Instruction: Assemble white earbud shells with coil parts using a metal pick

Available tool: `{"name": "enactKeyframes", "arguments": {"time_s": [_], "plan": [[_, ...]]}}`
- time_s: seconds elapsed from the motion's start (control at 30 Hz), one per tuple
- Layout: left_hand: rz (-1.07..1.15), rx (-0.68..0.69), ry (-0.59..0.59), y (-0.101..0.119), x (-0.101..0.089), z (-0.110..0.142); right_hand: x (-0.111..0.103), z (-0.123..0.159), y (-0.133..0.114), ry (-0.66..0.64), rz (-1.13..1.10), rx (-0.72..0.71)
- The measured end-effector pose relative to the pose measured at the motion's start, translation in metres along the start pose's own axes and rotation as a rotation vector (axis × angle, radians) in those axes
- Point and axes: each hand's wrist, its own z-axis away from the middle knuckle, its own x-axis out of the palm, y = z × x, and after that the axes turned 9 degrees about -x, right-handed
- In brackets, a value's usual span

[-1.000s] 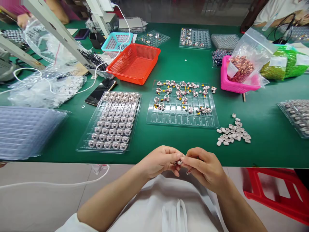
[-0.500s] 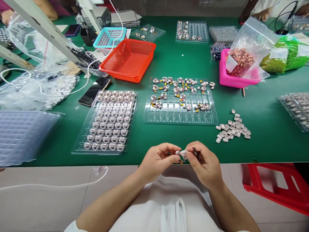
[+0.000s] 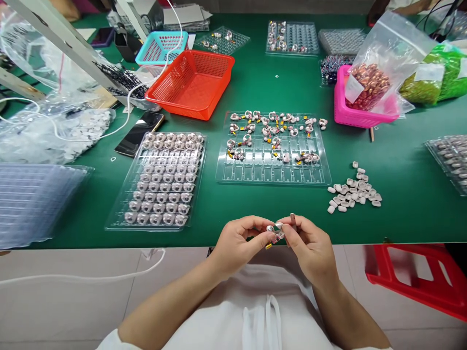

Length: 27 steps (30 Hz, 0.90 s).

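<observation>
Both hands meet at the table's near edge. My left hand and my right hand pinch one small coil part between their fingertips; a yellow tip hangs below it. Just beyond, a clear tray holds several loose coils with yellow-tipped leads in its far rows. To its left a second clear tray is filled with rows of finished round parts. A pile of small white cores lies on the green mat to the right.
An orange basket and a teal basket stand at the back left, a phone beside them. A pink basket holds a bag of copper coils. Stacked clear trays sit far left, a red stool at lower right.
My hands have lifted slightly toward the table edge and turned the coil part, so it now shows between the fingertips. The view has tilted down a little.
</observation>
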Motion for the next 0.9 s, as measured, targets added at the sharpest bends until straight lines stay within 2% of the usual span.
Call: {"name": "enactKeyframes", "arguments": {"time_s": [0.3,0.4,0.53,0.63,0.77,0.83,0.9], "plan": [[-0.283,0.024,0.006,0.013,-0.003,0.004,-0.001,-0.001,0.003,-0.029,0.111,-0.019],[-0.380,0.028,-0.014,0.019,-0.006,0.004,-0.002,-0.004,0.001,-0.058,0.150,-0.077],[-0.483,0.013,-0.083,0.027,-0.011,0.003,-0.005,-0.009,-0.005,-0.111,0.214,-0.230],[-0.486,-0.055,-0.152,0.033,-0.014,0.002,-0.009,-0.012,-0.005,-0.167,0.233,-0.371],[-0.361,-0.177,-0.196,0.034,-0.017,0.001,-0.014,-0.015,-0.003,-0.261,0.224,-0.504],[-0.328,-0.160,-0.151,0.031,-0.017,0.001,-0.015,-0.016,-0.002,-0.264,0.237,-0.541],[-0.352,-0.074,-0.092,0.027,-0.016,0.001,-0.014,-0.015,-0.003,-0.227,0.253,-0.553]]}}
